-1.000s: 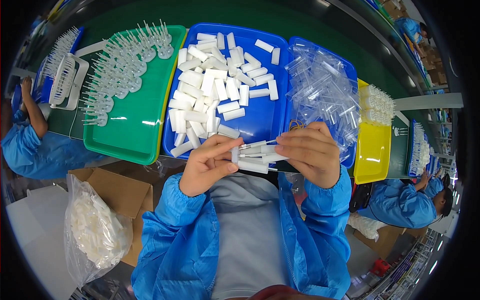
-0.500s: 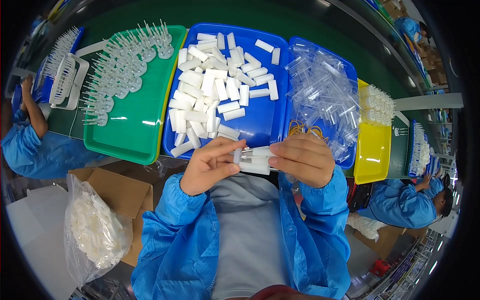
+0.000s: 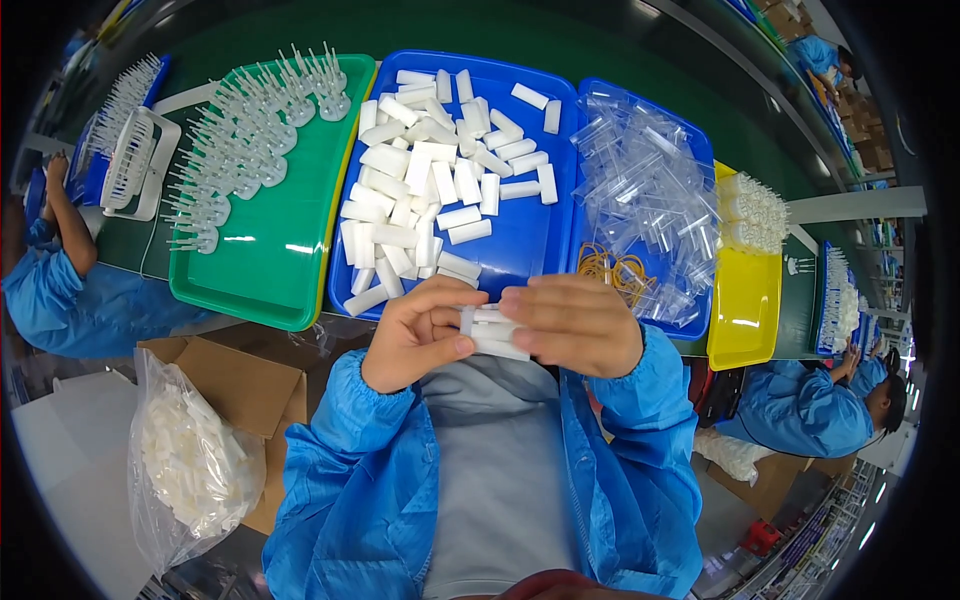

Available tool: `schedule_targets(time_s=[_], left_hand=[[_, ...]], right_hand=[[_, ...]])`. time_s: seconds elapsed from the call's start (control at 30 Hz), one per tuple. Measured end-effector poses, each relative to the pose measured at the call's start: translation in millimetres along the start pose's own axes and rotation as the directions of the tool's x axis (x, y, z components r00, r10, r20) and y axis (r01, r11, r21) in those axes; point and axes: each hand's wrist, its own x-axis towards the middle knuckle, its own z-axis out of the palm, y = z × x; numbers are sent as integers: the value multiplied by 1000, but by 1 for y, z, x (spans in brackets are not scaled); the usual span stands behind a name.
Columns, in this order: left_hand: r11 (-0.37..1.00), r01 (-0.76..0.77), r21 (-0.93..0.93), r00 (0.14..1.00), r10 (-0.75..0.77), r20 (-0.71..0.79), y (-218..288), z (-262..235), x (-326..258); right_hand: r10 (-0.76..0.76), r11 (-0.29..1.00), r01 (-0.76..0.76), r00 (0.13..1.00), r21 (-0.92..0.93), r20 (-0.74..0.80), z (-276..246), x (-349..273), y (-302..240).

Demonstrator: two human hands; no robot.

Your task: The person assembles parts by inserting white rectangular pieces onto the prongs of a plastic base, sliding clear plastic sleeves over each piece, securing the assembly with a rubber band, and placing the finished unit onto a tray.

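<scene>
In front of my chest, my left hand (image 3: 423, 333) pinches the pale round base of a pronged plastic holder (image 3: 467, 321), which lies on its side. White foam cylinders (image 3: 500, 345) sit lengthwise along its prongs, pointing right. My right hand (image 3: 580, 325) has its fingers stretched out against the right ends of these cylinders; they are blurred by motion and cover those ends. Just beyond my hands, a blue tray (image 3: 520, 235) holds a heap of loose white foam cylinders (image 3: 415, 165).
At left, a green tray (image 3: 270, 285) carries upright pronged holders (image 3: 235, 150). Right of centre, another blue tray (image 3: 620, 235) contains clear plastic sleeves (image 3: 650, 170) and rubber bands (image 3: 615, 270). A yellow tray (image 3: 745, 310) follows. A bag of foam pieces (image 3: 195, 460) stands lower left. Co-workers sit on both sides.
My right hand has shifted left, its fingers going from a grip on the cylinders to stretched out against their ends. My left hand keeps hold of the base, almost in place.
</scene>
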Motion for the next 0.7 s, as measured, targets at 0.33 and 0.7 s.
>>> schedule_targets(time_s=[0.33,0.7], left_hand=[[995,-53,-80,992,43,-122,11,-5,-4],[994,-104,-45,973,92,-211,6,-5,-3]], right_hand=[[520,814,-501,854,-294,-16,43,9,38],[587,798,-600,796,-54,-149,43,9,43]])
